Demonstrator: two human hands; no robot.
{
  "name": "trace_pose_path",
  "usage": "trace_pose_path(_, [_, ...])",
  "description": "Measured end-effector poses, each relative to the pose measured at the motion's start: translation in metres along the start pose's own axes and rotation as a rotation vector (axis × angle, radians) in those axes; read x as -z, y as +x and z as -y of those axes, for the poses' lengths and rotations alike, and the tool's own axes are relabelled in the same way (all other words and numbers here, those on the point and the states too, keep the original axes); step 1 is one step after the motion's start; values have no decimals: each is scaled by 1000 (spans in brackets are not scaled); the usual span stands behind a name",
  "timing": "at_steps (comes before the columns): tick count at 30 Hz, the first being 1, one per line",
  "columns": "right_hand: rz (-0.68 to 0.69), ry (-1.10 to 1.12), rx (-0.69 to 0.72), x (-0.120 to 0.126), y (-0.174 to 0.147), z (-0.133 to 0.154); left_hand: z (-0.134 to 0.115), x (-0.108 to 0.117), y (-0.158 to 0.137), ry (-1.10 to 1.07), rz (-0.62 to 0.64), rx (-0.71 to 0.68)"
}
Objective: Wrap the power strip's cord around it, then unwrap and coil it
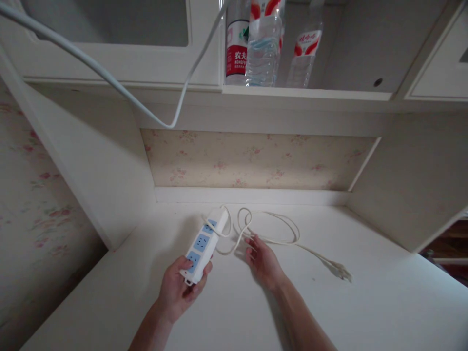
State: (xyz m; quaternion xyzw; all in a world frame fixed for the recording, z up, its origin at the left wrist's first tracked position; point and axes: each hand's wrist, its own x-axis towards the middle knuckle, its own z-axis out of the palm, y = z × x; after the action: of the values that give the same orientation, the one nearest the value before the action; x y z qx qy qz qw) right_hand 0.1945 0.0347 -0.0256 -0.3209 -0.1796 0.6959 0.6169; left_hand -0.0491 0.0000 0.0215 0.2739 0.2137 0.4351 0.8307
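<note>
A white power strip (215,239) with blue socket panels is in my left hand (179,287), gripped at its near end. My thumb lies over the nearest socket, and the strip tilts up and away to the right. Its cream cord (239,239) loops over the far end and runs in loose coils across the white desktop. Beside those coils is my right hand (263,263), palm turned left, its fingers loosely curled and apart. The fingertips are at the cord; whether they touch it I cannot tell. At the cord's right end the plug (341,271) lies on the desktop.
Overhead, a cabinet shelf (307,92) holds several plastic bottles (263,51). A thick white cable (120,90) hangs across the upper left. White side panels (106,161) flank the desktop (234,312), with floral wallpaper (252,158) at the back.
</note>
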Motion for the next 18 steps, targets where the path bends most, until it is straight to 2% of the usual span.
trace_pose_path(3, [134, -120, -136, -12, -6, -9, 4, 9, -1, 25, 122, 113])
trace_pose_path(6, [230, -97, -177, -16, -9, -12, 10, 14, -2, 97, 210, 219])
trace_pose_path(9, [231, -12, -213, -11, -6, -7, 13, 17, -5, 183, 269, 306])
trace_pose_path(11, [171, -16, -229, -5, -3, -1, 12, 21, -8, 281, 294, 352])
trace_pose_path(14, [83, -14, -161, 0, -1, 8, 6, 29, -13, 513, 270, 410])
trace_pose_path(18, [51, 82, 25, 2, -2, 19, -5, 36, -21, 786, 150, 442])
